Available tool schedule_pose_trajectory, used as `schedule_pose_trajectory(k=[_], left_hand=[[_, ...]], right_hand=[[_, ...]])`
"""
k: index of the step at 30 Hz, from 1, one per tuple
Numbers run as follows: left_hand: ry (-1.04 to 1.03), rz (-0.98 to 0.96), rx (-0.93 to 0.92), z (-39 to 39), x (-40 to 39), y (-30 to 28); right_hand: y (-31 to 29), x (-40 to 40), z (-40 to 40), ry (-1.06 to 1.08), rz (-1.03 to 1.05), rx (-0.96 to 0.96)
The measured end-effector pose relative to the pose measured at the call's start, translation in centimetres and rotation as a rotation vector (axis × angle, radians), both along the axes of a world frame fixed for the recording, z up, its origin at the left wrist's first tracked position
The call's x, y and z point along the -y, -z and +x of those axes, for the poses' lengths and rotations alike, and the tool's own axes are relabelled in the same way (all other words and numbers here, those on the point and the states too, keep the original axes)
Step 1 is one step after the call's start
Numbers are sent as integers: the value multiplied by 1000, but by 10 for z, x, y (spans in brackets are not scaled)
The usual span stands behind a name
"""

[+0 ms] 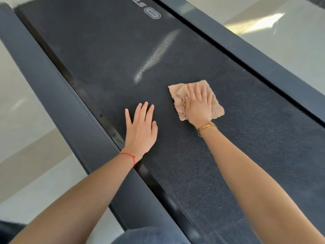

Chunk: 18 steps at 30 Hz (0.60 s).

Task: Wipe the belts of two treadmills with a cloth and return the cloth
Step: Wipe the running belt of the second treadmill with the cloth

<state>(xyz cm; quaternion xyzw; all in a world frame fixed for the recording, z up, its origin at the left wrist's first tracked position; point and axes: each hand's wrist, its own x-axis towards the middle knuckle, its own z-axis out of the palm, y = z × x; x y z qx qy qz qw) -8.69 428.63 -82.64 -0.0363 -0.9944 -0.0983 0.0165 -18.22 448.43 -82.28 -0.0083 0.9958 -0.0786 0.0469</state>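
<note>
A dark treadmill belt (109,55) runs diagonally from the upper left to the lower right of the head view. A beige folded cloth (177,93) lies on the belt right of centre. My right hand (198,104) presses flat on the cloth with straight fingers. My left hand (141,126) rests flat on the bare belt to the left of the cloth, fingers spread. A pale streak of reflected light (154,57) crosses the belt beyond the hands.
Grey side rails border the belt on the left (52,88) and right (255,59). A white logo (152,13) is printed at the belt's far end. Pale shiny floor (290,32) lies on both sides of the treadmill.
</note>
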Motion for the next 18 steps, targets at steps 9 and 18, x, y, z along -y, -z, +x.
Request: schedule_pose_trajectory(k=[9,18], left_hand=[[-51,-65,-49,-66,130,-10],[-103,22,7,-110,239,-11]], right_hand=[[1,123,29,-295,46,1],[7,221,18,-269,54,-13]])
